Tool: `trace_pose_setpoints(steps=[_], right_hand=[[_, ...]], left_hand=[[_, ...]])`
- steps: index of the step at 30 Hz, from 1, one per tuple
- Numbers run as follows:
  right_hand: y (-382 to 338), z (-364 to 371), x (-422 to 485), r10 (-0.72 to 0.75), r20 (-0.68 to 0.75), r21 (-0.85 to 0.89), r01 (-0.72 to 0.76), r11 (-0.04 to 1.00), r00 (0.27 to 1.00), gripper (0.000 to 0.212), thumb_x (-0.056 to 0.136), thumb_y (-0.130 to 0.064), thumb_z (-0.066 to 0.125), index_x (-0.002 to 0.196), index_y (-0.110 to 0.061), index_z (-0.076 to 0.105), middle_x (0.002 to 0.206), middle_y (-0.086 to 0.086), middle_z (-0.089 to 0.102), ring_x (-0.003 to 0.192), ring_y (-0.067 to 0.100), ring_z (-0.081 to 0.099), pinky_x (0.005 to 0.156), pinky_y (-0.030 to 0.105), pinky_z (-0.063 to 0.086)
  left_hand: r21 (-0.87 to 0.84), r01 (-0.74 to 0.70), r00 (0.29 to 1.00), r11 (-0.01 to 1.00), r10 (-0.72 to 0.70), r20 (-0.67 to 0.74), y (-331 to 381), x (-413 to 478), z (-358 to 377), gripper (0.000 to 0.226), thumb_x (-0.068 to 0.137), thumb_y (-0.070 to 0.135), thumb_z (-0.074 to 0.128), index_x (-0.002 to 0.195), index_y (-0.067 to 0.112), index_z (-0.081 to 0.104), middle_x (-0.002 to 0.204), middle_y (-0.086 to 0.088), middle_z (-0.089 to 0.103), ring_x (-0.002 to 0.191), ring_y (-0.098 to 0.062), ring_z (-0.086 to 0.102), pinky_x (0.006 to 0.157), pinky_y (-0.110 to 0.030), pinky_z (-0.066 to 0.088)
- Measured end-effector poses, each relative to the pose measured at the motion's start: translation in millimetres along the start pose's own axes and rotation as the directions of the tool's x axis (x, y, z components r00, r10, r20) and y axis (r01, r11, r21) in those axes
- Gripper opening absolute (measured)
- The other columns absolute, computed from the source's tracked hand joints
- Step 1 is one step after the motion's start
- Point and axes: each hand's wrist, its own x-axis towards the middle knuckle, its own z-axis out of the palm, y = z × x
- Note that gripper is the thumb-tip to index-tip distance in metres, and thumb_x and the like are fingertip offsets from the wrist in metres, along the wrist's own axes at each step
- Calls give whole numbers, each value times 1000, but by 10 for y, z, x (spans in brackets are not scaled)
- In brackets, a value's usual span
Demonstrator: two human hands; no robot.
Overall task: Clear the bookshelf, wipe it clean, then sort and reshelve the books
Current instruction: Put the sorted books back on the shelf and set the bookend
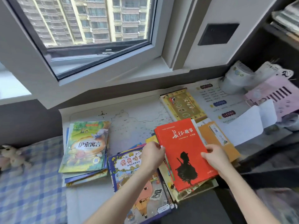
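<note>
Far left of the grip, a stack of picture books (85, 149) lies on the desk (134, 125). Just left of it, a blue-edged cartoon book (129, 167) lies under the left wrist. The left hand (152, 156) pinches the red book (182, 149) by its left edge; the right hand (216, 159) grasps its right edge, thumb on the cover. The book is tilted over a messy pile. An orange book (216, 139) lies just right of the grip, and the bookshelf (275, 38) stands beyond.

Item: window (90, 38), tower blocks (129, 16) beyond. Item: dark square panel (218, 34) on the wall. To my left, plush toy (13, 156) on blue checked cloth (32, 183). To my right, pink slotted box (278, 94), white rolls (234, 80) behind.
</note>
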Motion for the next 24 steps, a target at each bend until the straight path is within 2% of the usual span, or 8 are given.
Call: trace_pose_setpoints(steps=[3, 7, 11, 13, 15, 18, 22, 24], right_hand=[[23, 12, -40, -68, -20, -63, 67, 996, 997, 38, 92, -17, 55, 129, -8, 56, 114, 8, 66, 80, 20, 60, 72, 32, 51], [-3, -46, -93, -62, 38, 85, 59, 995, 997, 17, 90, -14, 58, 104, -8, 65, 88, 4, 68, 78, 25, 64, 77, 42, 56], [-63, -64, -213, -103, 172, 391, 28, 920, 980, 9, 89, -6, 62, 97, -12, 63, 86, 6, 69, 80, 28, 68, 80, 49, 56], [-165, -88, -296, -166, 217, 552, 19, 833, 962, 15, 91, -7, 61, 104, -13, 61, 91, 7, 70, 79, 26, 69, 71, 42, 58], [-311, -120, -336, -259, 268, 671, 13, 741, 928, 17, 93, -10, 60, 109, -16, 61, 96, 7, 71, 80, 25, 71, 63, 34, 56], [-638, -79, -367, -375, 418, 745, -76, 663, 827, 18, 94, -9, 57, 111, -9, 64, 97, 12, 72, 85, 28, 70, 69, 37, 56], [-1097, 183, -371, -352, 439, 773, -147, 618, 827, 13, 89, 6, 57, 96, -3, 63, 78, 11, 67, 66, 23, 64, 59, 30, 54], [-1347, 319, -295, -345, 381, 779, -97, 620, 858, 15, 88, 8, 57, 99, -1, 61, 81, 12, 66, 65, 22, 62, 58, 29, 52]], left_hand=[[46, 56, 998, 997, -55, -22, 107, -19, 83, 29, 89, 22, 59, 63, 16, 48, 73, -13, 62, 73, -32, 67, 64, -36, 53], [-20, 156, 987, 988, -156, -23, 149, 4, 126, 36, 85, 29, 66, 59, 11, 49, 61, -4, 55, 63, -22, 56, 56, -28, 38], [-387, 124, 992, 914, -129, 12, 188, -65, 137, 23, 88, 29, 65, 105, 14, 62, 101, -7, 71, 90, -22, 68, 81, -38, 56], [-507, 93, 991, 857, -131, -40, 214, -129, 18, 26, 94, 28, 59, 112, 10, 57, 106, -12, 69, 89, -23, 68, 79, -38, 57], [-550, 66, 989, 833, -126, -72, 216, -195, -191, 28, 98, 28, 51, 111, 4, 56, 98, -15, 69, 77, -22, 67, 66, -32, 56], [-610, 39, 994, 791, -95, -60, 144, -253, -550, 28, 102, 26, 43, 101, 4, 60, 76, -8, 71, 59, -15, 67, 51, -23, 52], [-592, 144, 980, 793, -197, -25, -63, -159, -967, 33, 103, 32, 40, 91, 11, 62, 77, -6, 70, 69, -19, 65, 66, -27, 52], [-451, 137, 965, 882, -222, -140, -277, -32, -1223, 41, 103, 39, 35, 87, 12, 62, 82, -7, 66, 77, -22, 61, 68, -28, 47]])
